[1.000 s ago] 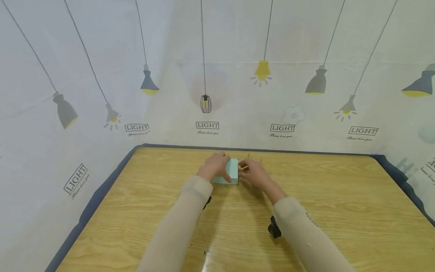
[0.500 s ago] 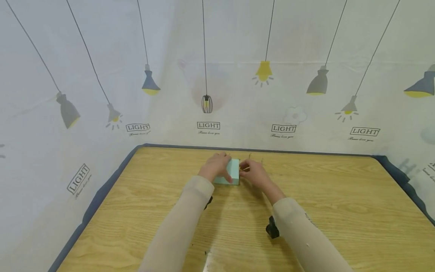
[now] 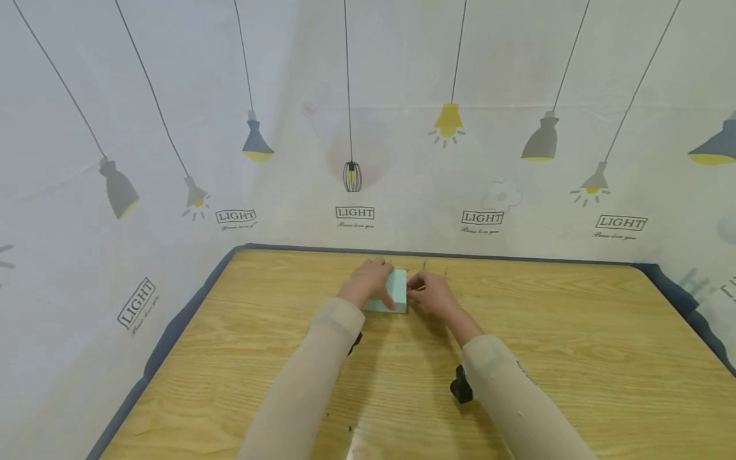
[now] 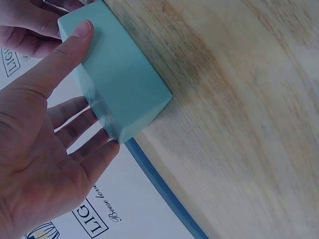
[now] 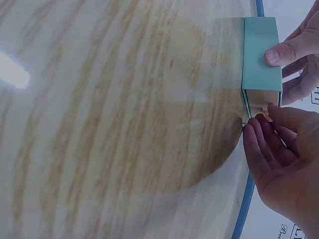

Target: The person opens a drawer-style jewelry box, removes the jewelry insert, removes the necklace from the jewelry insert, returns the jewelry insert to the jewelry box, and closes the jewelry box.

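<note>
A mint-green box [image 3: 398, 289] rests on the wooden table near its far edge. My left hand [image 3: 367, 282] grips it from the left; in the left wrist view the thumb presses one long face of the box [image 4: 124, 74] and the fingertips bear on the side towards the wall. At the box's right end is my right hand [image 3: 435, 295]. The right wrist view shows a brownish end face [image 5: 261, 97] framed by the green shell, with a small tan tab [image 5: 266, 115] there. Thumb and fingertips of the right hand [image 5: 286, 144] pinch this tab.
Around the box spreads the wood-grain table [image 3: 276, 287], with a dark blue border [image 3: 517, 257] along its far edge. Behind rises a white sheet [image 3: 402, 179] printed with lamps. A black wrist device [image 3: 461, 385] hangs under the right sleeve.
The right thumb and fingers have drawn closer together at the box's right end. The left hand and the box stay in place; the head view has shifted slightly.
</note>
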The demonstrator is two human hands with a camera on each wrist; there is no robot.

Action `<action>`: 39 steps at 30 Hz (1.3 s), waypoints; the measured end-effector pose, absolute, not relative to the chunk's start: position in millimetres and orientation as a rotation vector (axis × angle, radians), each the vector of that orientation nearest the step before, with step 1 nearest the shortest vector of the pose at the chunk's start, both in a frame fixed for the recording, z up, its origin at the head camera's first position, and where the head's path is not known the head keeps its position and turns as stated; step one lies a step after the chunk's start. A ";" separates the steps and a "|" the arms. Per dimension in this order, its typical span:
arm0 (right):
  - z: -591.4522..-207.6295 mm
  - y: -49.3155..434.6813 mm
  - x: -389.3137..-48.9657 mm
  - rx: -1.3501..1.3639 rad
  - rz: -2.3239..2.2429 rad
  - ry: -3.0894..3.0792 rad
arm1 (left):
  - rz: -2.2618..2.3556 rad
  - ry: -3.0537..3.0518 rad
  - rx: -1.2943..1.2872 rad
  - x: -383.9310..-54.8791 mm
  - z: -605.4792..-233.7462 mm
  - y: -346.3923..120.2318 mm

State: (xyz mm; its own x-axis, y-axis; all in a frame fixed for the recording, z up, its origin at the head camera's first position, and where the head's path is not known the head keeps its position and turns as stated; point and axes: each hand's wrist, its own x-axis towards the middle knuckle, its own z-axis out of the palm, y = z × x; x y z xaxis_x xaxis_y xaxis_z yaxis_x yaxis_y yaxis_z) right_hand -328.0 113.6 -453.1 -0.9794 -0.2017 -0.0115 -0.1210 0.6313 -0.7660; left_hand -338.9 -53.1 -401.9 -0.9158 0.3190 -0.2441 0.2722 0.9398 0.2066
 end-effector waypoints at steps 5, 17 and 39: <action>-455.3 113.5 -330.5 -0.246 -1.245 2.755 | 0.236 2.815 0.446 -337.0 -400.9 -52.7; -452.8 111.8 -330.9 -0.186 -1.152 2.830 | 0.247 2.828 0.456 -341.1 -407.5 -51.0; -449.7 102.1 -334.1 -0.312 -0.769 3.026 | 0.205 2.821 0.474 -340.5 -398.4 -53.9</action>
State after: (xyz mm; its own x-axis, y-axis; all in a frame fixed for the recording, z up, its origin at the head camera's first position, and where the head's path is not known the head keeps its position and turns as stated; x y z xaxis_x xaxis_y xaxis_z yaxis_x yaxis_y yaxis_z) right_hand -334.1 102.1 -449.7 -0.9802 -0.1928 0.0446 -0.1907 0.8602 -0.4730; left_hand -340.5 -53.9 -398.4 -0.9092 0.3385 -0.2424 0.2998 0.9363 0.1827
